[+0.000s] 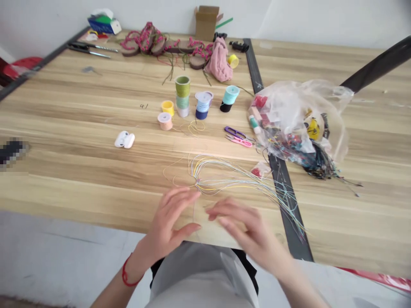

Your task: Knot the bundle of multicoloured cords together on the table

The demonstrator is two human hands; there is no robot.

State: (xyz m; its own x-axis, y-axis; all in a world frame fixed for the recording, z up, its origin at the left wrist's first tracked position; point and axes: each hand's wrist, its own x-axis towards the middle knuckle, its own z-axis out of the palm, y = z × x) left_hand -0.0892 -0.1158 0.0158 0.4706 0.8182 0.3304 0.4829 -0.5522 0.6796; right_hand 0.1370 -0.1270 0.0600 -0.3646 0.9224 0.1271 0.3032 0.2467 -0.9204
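Multicoloured thin cords (244, 185), mostly pale blue, white and yellow, lie on the wood-grain counter (80, 179) in front of you, gathered at a small knot and fanning right across a dark metal strip (293, 231). Your left hand (167, 222) is just below the knot, its grip spread, thumb apart from fingers. Your right hand (248, 226) is blurred beside it; you cannot tell whether its grip pinches a strand.

To the right, a crumpled, see-through plastic bag (289, 102) holds red packets, something yellow and tangled dark cords. Near it lies a small clear packet (261, 170) with red contents. Beyond the cords stand cylindrical thread spools (183, 90), some stacked. Farther back are a tissue box (111, 26) with white tissue poking out and a brown cardboard box (206, 23).
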